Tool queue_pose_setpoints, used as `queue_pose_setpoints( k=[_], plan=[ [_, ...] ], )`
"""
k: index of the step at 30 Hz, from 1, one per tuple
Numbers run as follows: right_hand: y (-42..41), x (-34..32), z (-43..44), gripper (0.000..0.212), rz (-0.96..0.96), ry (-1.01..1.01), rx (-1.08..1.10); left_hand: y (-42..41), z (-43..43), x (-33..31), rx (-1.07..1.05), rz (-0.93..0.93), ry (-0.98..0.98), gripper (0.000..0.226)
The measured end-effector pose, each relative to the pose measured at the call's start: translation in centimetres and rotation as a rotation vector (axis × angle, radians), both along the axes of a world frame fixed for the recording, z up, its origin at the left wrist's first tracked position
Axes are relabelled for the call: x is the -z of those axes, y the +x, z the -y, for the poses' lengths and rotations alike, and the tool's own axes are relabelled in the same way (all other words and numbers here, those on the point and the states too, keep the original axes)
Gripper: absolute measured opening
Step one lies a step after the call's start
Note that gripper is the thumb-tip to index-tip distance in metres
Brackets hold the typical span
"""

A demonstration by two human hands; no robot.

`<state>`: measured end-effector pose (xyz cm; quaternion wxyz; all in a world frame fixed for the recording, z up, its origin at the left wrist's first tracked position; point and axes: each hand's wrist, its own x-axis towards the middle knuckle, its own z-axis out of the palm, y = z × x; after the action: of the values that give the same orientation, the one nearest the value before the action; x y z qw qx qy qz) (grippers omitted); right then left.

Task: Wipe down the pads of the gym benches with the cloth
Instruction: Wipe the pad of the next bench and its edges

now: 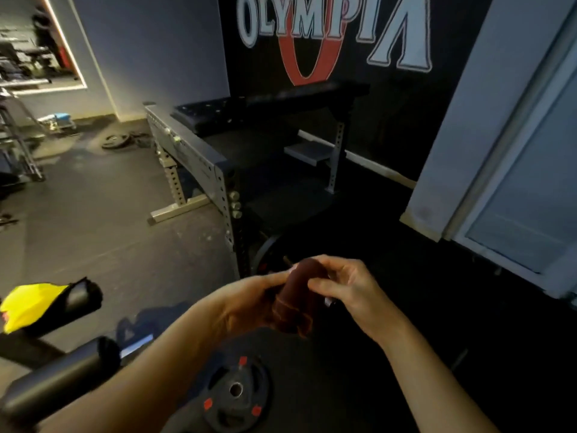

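Gripping the dark red cloth (295, 296) from both sides, the fingers (323, 284) of the left hand (249, 296) and the right hand (352, 292) curl round it above the floor (93, 232). It looks soft and light, best bunched in one palm; the bench pad (268, 104) stands well apart.

I count 2 hands, left hand (249, 300) and right hand (352, 292), 1 brown cloth (296, 296), 1 yellow cloth (28, 304), 1 bench pad (281, 101), 1 red-marked weight plate (234, 393).
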<state>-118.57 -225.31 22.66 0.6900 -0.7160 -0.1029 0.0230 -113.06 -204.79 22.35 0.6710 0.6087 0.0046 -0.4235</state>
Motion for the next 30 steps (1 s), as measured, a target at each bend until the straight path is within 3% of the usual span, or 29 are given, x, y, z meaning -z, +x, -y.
queue_pose_setpoints(
  k=[3,5,8,11,14,17,23,30],
  plan=[
    [1.5,-1.6,5.6,0.015,-0.070,0.023,0.104,0.9,5.6,-0.2,-0.229,0.257,0.057,0.044],
    [2.7,-2.5,8.1,0.008,-0.086,-0.064,0.259,1.5,8.1,0.2,-0.365,0.500,0.046,0.039],
    [4.6,-3.8,11.0,0.005,-0.106,-0.185,0.425,2.0,11.3,-0.5,-0.305,0.804,0.013,0.033],
    [6.4,-4.8,13.4,0.014,-0.187,-0.152,0.389,3.4,14.6,-1.6,-0.229,1.020,0.159,0.045],
    [8.5,-5.7,16.1,0.030,-0.206,-0.114,0.355,5.3,17.9,-2.2,-0.221,1.157,0.271,0.028],
    [11.1,-5.8,19.6,0.035,-0.182,-0.080,0.274,8.5,20.6,-2.8,-0.216,1.100,0.236,0.008],
    [19.5,-4.8,28.2,0.046,-0.105,-0.096,0.163,19.6,27.3,-3.7,-0.160,0.745,0.042,0.017],
    [33.1,-5.7,37.7,0.022,-0.141,-0.175,0.065,35.9,36.3,-5.0,-0.032,0.555,-0.016,0.022]
  ],
)
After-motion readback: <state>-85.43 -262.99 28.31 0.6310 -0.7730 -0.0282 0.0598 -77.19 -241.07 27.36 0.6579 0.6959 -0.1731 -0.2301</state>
